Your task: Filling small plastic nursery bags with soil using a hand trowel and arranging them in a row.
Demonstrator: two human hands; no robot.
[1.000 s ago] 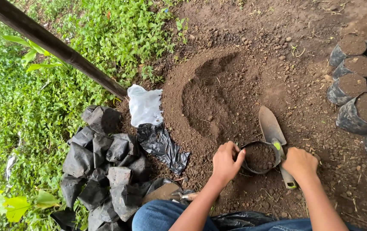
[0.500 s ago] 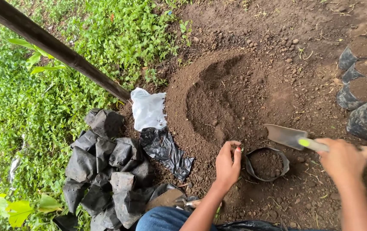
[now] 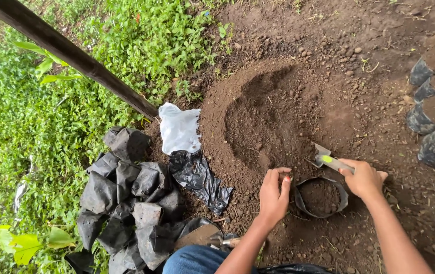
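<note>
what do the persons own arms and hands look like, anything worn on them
Both forearms are bare, with no sleeves in view. The left hand and right hand wear no gloves, and no watch or bracelet shows. One left fingernail looks reddish, perhaps polish. Blue jeans show below.

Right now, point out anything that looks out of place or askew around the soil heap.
Mostly orderly. Two oddities: one white plastic bag lies crumpled at the soil heap edge among otherwise black bags, and the small black bag between the left hand and right hand sags, its rim uneven.

ground: bare brown soil [image 3: 379, 30] | left: green weeds [image 3: 35, 127] | light: soft daylight
</note>
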